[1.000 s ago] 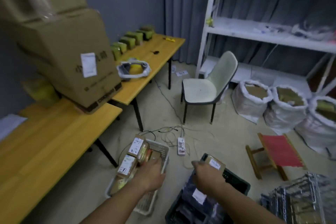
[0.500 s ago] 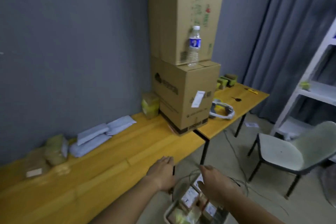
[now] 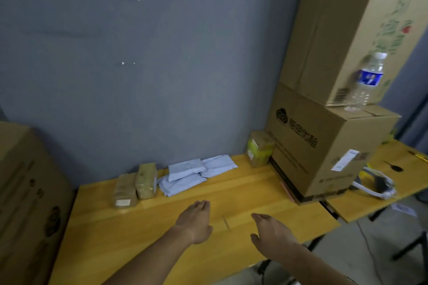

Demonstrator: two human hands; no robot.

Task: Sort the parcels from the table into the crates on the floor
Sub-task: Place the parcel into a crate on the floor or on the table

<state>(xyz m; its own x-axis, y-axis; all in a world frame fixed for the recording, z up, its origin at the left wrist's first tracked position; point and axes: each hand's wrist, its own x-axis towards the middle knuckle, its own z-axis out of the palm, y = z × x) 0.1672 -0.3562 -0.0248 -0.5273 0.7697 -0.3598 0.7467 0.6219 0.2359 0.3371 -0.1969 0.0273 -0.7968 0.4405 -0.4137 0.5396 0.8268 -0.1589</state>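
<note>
Both hands extended over the yellow wooden table [image 3: 231, 194], palms down, nothing held. Left hand [image 3: 196, 221] flat, fingers straight and together, pointing toward the wall. Right hand [image 3: 269, 229] relaxed, fingers loosely spread, thumb apart; empty.

Parcels ranged along the back edge of the table, against the grey wall, all beyond the fingertips and untouched:
- Two brown wrapped parcels [image 3: 135, 184] side by side, ahead and to the left of the left hand; one lying flat with a white label on its near face, the other standing on edge just beside it.
- Pale blue soft mailers [image 3: 196, 172], overlapping in a loose pile, directly ahead of the left hand, touching or nearly touching the upright brown parcel.
- Yellow-green wrapped parcel [image 3: 259, 151] standing against the large cardboard box [image 3: 324, 146], ahead of the right hand.

Tall carton [image 3: 342, 18] stacked on that box; water bottle [image 3: 364, 82] upright on the box top beside it. Crates out of frame.
</note>
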